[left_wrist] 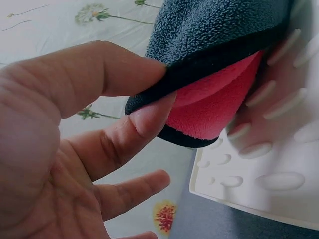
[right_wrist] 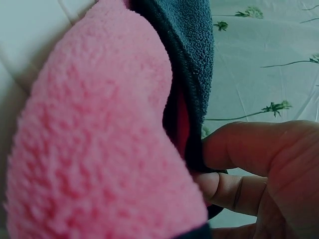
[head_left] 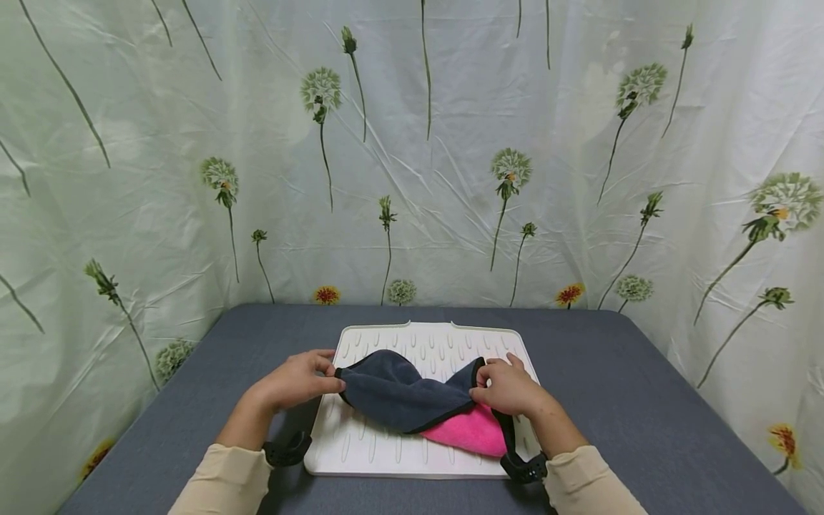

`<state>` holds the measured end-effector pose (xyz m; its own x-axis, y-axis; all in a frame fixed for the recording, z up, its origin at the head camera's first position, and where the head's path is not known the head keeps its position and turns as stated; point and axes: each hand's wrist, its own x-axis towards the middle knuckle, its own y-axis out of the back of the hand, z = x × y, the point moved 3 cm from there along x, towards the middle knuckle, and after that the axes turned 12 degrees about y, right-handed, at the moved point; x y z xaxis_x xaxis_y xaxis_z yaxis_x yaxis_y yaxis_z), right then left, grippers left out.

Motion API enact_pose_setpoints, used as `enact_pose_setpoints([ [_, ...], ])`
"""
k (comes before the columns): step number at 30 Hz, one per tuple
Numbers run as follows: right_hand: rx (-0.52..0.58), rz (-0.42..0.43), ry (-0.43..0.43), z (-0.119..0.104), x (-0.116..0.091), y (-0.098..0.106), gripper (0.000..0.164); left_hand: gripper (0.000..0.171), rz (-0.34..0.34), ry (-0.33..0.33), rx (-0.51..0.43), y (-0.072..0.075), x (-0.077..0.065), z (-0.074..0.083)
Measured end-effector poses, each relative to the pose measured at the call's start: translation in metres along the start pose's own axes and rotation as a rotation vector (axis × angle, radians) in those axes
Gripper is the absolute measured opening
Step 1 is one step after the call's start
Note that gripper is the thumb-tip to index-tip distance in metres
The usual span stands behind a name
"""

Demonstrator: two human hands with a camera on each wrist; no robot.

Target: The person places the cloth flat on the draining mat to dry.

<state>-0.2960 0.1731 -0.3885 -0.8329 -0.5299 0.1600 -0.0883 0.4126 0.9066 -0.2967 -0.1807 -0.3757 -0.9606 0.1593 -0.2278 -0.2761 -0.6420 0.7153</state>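
A two-sided cleaning cloth, dark blue-grey on one face and pink on the other, with a black edge binding, hangs folded and creased over a white ribbed board. My left hand pinches its left corner between thumb and index finger; in the left wrist view the other fingers stand spread below. At the opposite end my right hand pinches the bound edge with thumb and index finger. The pink face fills much of the right wrist view, drooping beside that hand.
Beneath the board lies a dark grey table. A pale curtain printed with dandelions hangs behind it and along both sides. Black straps with wrist cameras sit on the left wrist and the right wrist.
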Motion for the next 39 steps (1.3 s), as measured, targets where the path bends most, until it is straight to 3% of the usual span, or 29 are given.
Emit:
enact_pose_setpoints([
  [7,-0.006,-0.002,0.016,-0.001,0.000,-0.002,0.033,0.030,0.018,0.008,0.016,0.002,-0.002,0.001],
  [13,0.022,-0.031,0.028,0.000,-0.003,0.000,0.032,0.029,0.118,0.051,0.199,0.001,-0.009,0.006],
  [16,0.034,-0.044,0.038,0.002,-0.004,0.005,0.031,0.028,0.167,0.088,0.238,0.001,-0.012,0.012],
  [20,0.043,-0.059,0.050,0.005,-0.006,0.011,0.029,0.023,0.228,0.086,0.280,-0.004,-0.018,0.026],
  [25,0.033,-0.092,0.029,0.007,-0.010,0.015,0.027,0.024,0.262,-0.047,0.320,-0.021,-0.028,0.050],
  [31,0.016,-0.140,-0.028,0.010,-0.013,0.017,0.024,0.030,0.228,-0.230,0.330,-0.052,-0.038,0.075],
  [34,0.010,-0.155,-0.034,0.009,-0.014,0.017,0.021,0.026,0.214,-0.272,0.351,-0.067,-0.042,0.083],
  [39,-0.018,-0.169,-0.075,0.007,-0.017,0.018,0.024,0.016,0.257,-0.294,0.457,-0.089,-0.046,0.089],
])
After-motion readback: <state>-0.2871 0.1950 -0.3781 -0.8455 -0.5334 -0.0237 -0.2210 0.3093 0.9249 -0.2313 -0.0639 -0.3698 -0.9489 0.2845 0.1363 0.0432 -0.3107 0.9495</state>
